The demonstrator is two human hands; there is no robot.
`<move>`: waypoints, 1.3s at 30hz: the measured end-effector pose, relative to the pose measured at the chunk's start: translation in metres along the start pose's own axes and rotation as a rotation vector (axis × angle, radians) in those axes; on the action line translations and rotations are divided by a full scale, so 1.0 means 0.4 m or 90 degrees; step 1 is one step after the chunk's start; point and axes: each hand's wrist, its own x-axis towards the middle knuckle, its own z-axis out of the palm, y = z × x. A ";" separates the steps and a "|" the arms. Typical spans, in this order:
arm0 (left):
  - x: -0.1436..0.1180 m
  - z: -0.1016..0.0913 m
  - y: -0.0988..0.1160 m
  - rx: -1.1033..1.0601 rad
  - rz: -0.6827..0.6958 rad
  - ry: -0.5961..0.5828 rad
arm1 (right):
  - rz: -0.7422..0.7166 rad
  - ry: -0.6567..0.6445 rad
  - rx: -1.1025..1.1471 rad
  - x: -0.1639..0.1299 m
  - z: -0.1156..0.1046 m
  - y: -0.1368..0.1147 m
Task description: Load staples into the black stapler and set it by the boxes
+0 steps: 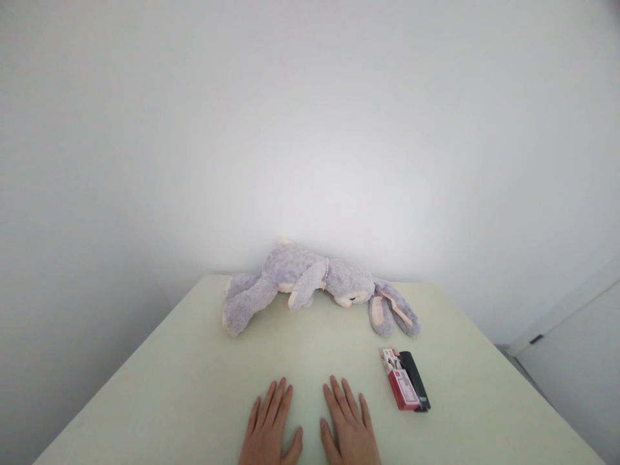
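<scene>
Head view shows 1 white-labelled red box [403,390] near the right hand [349,426].

The single head-worn view looks forward and down across the green table [194,387] toward the wall [310,129], with the left hand [265,431] and right hand [351,431] nearest, at its lower edge.

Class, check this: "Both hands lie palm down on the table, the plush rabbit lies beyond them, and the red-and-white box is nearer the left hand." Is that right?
Not quite: the red-and-white box is nearer the right hand, as the head view shows. The rest of the statement stands.
</scene>
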 end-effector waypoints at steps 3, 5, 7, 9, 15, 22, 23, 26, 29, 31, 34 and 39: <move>0.000 -0.009 0.003 -0.017 -0.008 -0.011 | 0.002 0.002 0.009 0.000 0.000 0.001; 0.000 -0.014 0.005 -0.024 -0.012 -0.016 | 0.003 0.003 0.015 -0.001 -0.001 0.000; 0.000 -0.017 0.008 -0.024 -0.012 -0.021 | 0.002 0.003 0.021 -0.001 -0.004 -0.001; 0.001 -0.019 0.010 -0.022 -0.013 -0.023 | 0.003 0.005 0.026 -0.003 -0.007 -0.002; 0.001 -0.023 0.011 -0.012 -0.013 -0.023 | -0.001 -0.001 0.030 -0.004 -0.013 -0.002; 0.000 -0.024 0.010 0.002 -0.010 -0.029 | 0.003 0.001 0.033 -0.002 -0.016 -0.006; 0.000 -0.023 0.010 0.002 -0.009 -0.028 | 0.004 -0.002 0.033 -0.001 -0.017 -0.006; 0.002 -0.023 0.011 -0.007 -0.010 -0.021 | 0.006 -0.020 0.035 -0.002 -0.018 -0.004; 0.003 -0.026 0.010 -0.017 -0.014 -0.016 | 0.006 -0.028 0.044 -0.004 -0.014 -0.001; 0.004 -0.026 0.007 -0.021 -0.015 -0.013 | 0.005 -0.016 0.058 -0.005 -0.010 0.001; 0.002 -0.015 0.010 -0.028 -0.029 0.001 | 0.001 0.003 0.112 -0.002 -0.016 0.009; 0.028 0.011 0.102 -0.111 -0.110 -0.049 | 0.052 0.119 0.275 -0.011 -0.126 0.093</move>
